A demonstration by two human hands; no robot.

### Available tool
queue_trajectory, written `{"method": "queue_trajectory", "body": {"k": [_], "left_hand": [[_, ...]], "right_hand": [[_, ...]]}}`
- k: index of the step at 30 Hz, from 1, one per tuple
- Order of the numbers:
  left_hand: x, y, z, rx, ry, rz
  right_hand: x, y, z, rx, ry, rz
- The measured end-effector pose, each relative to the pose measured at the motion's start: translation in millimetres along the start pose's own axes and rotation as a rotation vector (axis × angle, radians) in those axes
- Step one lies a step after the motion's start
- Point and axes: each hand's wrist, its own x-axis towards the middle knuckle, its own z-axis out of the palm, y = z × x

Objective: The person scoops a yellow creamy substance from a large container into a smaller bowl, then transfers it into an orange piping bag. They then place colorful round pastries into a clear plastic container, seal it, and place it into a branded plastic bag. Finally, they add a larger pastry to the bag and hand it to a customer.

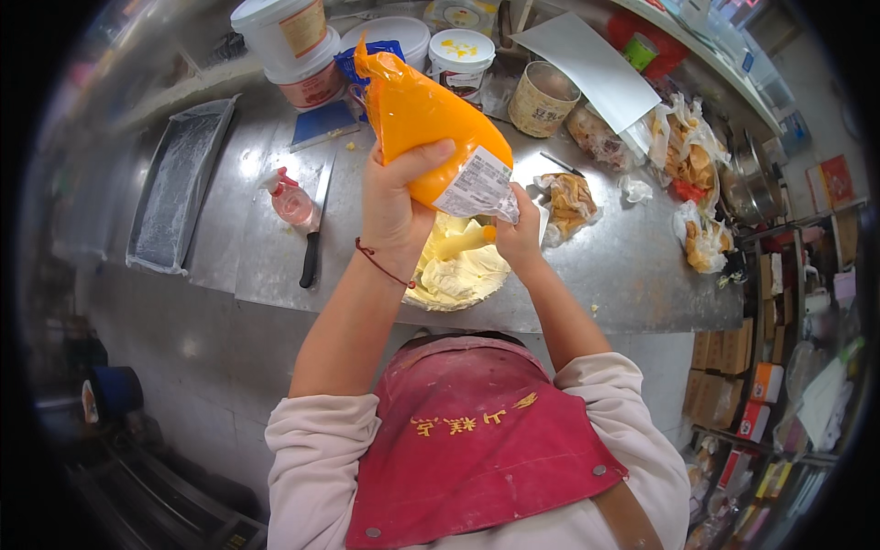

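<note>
My left hand grips a plump orange piping bag or pouch, its thumb pressed on the front. The bag is tilted, with its twisted end up and a printed white label near its lower end. My right hand pinches the bag's lower clear corner. Beneath both hands sits a bowl of pale yellow cream, partly hidden by the left wrist. A thick yellow piece with an orange end lies over the cream; I cannot tell what it is.
On the steel table are a knife, a pink spray bottle and a lined long tray at left. White tubs and a can stand behind. Crumpled bags lie at right.
</note>
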Motion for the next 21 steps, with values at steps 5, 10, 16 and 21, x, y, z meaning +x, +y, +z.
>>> {"method": "queue_trajectory", "body": {"k": [5, 10, 16, 21], "left_hand": [[-0.5, 2.3, 2.5, -0.013, 0.004, 0.026], [1.0, 2.4, 0.7, -0.038, 0.0, 0.053], [-1.0, -9.9, -8.1, -0.094, 0.058, -0.024], [-3.2, -8.5, -16.8, -0.089, 0.075, 0.005]], "right_hand": [[3.0, 0.3, -3.9, -0.003, 0.075, -0.055], [-3.4, 7.0, 9.1, 0.192, 0.198, 0.047], [-1.6, 15.9, 20.1, 0.129, 0.307, 0.058], [1.1, 22.0, 18.1, 0.077, 0.265, -0.048]]}}
